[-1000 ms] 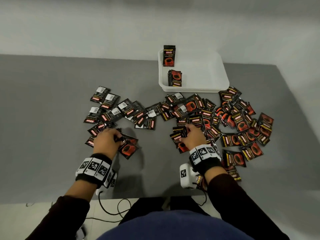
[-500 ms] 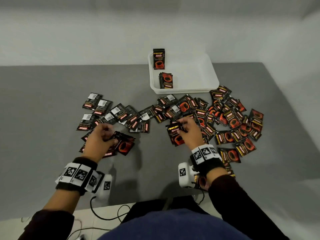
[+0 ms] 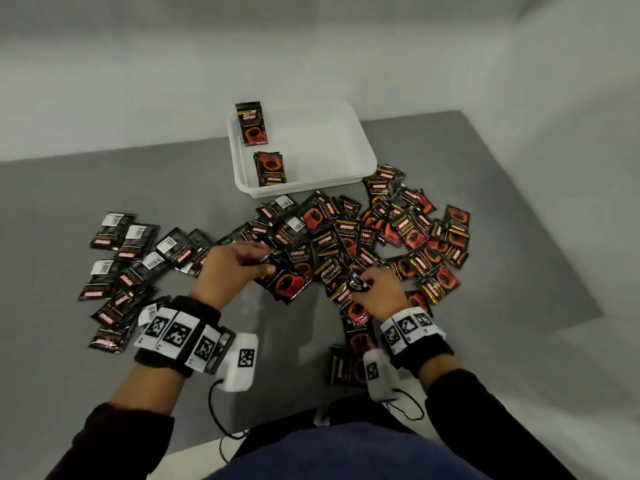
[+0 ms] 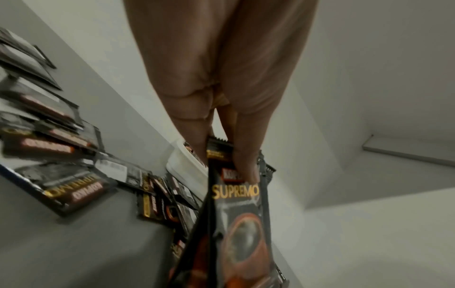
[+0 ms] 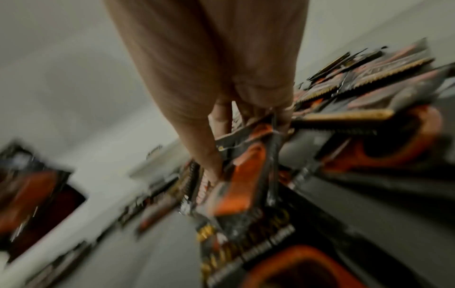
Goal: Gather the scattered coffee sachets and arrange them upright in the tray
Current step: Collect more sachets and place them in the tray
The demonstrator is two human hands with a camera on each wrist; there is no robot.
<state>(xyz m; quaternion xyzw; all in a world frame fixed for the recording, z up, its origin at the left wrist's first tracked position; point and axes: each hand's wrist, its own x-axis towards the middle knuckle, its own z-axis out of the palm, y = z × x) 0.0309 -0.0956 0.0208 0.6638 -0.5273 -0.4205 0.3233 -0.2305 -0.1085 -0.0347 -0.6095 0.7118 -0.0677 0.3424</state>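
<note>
Black and red coffee sachets (image 3: 349, 233) lie scattered over the grey table (image 3: 52, 358), in a left cluster (image 3: 128, 251) and a denser right pile. The white tray (image 3: 360, 140) stands at the back, with one sachet (image 3: 252, 123) upright at its far left corner and a small bunch (image 3: 270, 168) leaning by the front wall. My left hand (image 3: 266, 263) pinches a small stack of sachets (image 4: 236, 224) by the top edge, thumb on the front. My right hand (image 3: 360, 289) grips a few sachets (image 5: 243, 175) at the pile's near edge; that view is blurred.
The table's near edge (image 3: 194, 448) runs just in front of my body, with a cable (image 3: 214, 407) hanging from the left wrist unit. A white wall (image 3: 311, 46) stands behind the tray. Bare table shows between the two arms (image 3: 294, 358).
My left hand has carried its stack rightwards, from the left cluster to the middle, close to the right hand. The right hand has drawn back to the pile's near edge. The head view has swung left.
</note>
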